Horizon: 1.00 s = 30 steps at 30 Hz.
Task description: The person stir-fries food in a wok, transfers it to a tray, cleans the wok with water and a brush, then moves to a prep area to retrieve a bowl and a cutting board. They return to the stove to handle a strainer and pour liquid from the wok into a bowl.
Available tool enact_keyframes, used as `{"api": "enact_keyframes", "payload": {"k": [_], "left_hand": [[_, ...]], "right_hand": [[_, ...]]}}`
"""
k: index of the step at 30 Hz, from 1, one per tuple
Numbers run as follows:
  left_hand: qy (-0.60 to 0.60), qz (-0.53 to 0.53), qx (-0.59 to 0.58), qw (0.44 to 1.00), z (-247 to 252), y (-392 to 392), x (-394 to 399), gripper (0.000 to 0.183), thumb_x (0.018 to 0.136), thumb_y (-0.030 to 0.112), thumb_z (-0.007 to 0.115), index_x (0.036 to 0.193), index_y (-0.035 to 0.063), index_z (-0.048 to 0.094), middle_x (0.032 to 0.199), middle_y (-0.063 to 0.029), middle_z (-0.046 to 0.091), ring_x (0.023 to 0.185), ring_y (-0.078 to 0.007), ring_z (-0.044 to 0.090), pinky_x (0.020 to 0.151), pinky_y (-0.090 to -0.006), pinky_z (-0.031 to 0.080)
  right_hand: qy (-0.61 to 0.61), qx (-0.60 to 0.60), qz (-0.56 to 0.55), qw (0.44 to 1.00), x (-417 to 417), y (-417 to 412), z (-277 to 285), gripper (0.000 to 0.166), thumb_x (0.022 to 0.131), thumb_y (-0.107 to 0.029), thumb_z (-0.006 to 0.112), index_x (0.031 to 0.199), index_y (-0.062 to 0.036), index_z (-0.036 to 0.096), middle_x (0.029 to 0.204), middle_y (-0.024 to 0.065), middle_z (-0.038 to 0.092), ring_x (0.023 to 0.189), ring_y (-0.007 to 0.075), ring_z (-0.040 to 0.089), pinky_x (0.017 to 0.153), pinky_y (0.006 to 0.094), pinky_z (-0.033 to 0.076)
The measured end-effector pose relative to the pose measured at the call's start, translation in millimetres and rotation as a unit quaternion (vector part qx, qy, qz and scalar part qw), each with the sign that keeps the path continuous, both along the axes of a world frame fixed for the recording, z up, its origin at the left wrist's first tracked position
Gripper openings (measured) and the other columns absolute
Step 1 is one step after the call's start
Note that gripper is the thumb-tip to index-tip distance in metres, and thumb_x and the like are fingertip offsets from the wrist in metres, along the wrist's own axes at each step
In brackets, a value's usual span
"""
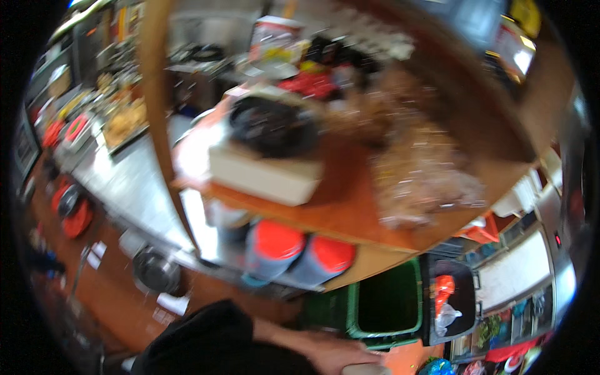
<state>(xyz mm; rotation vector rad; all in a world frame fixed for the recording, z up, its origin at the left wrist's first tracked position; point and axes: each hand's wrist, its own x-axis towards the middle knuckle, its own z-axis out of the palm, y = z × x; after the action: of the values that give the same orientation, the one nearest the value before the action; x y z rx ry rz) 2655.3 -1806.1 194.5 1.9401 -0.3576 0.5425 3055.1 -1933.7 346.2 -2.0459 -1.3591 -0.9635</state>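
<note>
A bare forearm with a black sleeve comes in at the bottom edge, and I take its hand for my left hand (340, 352). It is blurred and partly cut off by the picture's edge. A pale, rounded thing (366, 369) shows at its fingers; whether they are closed on it is unclear. My right hand is out of view. Above the arm is an orange-brown wooden shelf (347, 206). On it stand a cream box (265, 176) with a dark, round item (272, 124) on top and a clear plastic bag of light-brown goods (422, 183).
Right of the forearm stand a green bin (386, 300) and a black bin (461, 300) holding plastic bags. Red-lidded containers (280, 238) sit beneath the shelf. At left are a steel counter (122, 173) and a wooden post (157, 93). A metal bowl (157, 272) is near the reddish floor.
</note>
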Motion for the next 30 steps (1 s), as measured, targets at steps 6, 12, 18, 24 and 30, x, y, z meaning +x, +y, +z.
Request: {"api": "enact_keyframes", "payload": {"k": [6,12,18,24,30], "left_hand": [[-0.097,-0.015,-0.061,0.993,-13,-73,-170,0.05,0.071,0.032,0.077,0.109,0.0054,0.057,0.091,-0.0189,0.064,0.083,-0.0394,0.062,0.068,-0.046,0.05],[-0.207,0.107,-0.125,0.964,13,-110,-340,0.05,0.072,0.034,0.076,0.11,0.0048,0.058,0.094,-0.0181,0.065,0.083,-0.0391,0.062,0.067,-0.0447,0.051],[-0.37,0.329,-0.056,0.867,33,-175,-490,0.039,0.082,0.027,0.065,0.105,-0.003,0.058,0.091,-0.0187,0.066,0.075,-0.0356,0.067,0.063,-0.0409,0.054],[-0.342,0.498,-0.045,0.796,28,-223,-553,0.04,0.086,0.026,0.063,0.108,-0.0074,0.061,0.088,-0.0188,0.065,0.07,-0.0297,0.066,0.061,-0.0348,0.053],[-0.254,0.479,-0.135,0.829,-4,-244,-587,0.071,0.087,0.015,0.059,0.139,-0.0152,0.021,0.115,-0.0319,0.058,0.088,-0.035,0.066,0.072,-0.0379,0.054]], "right_hand": [[0.051,-0.137,0.019,0.989,-175,-39,-125,0.038,0.088,-0.021,0.055,0.122,-0.0023,0.054,0.112,0.0171,0.06,0.104,0.0323,0.057,0.09,0.0445,0.043],[-0.041,-0.175,0.113,0.977,-295,14,-107,0.036,0.09,-0.022,0.054,0.119,-0.0015,0.056,0.109,0.0176,0.061,0.102,0.0325,0.058,0.09,0.0447,0.043],[-0.172,-0.114,0.249,0.946,-427,88,-39,0.035,0.091,-0.024,0.053,0.116,-0.0007,0.057,0.106,0.018,0.062,0.099,0.0326,0.059,0.089,0.0448,0.043],[-0.233,0.042,0.407,0.882,-622,137,14,0.034,0.092,-0.026,0.052,0.113,0.0002,0.059,0.103,0.0185,0.063,0.097,0.0327,0.06,0.088,0.0449,0.043],[0.265,0.069,0.642,0.716,-889,164,-30,0.036,0.098,-0.028,0.05,0.079,-0.0007,0.062,0.067,0.0043,0.055,0.061,0.0131,0.05,0.058,0.0271,0.042]]}}
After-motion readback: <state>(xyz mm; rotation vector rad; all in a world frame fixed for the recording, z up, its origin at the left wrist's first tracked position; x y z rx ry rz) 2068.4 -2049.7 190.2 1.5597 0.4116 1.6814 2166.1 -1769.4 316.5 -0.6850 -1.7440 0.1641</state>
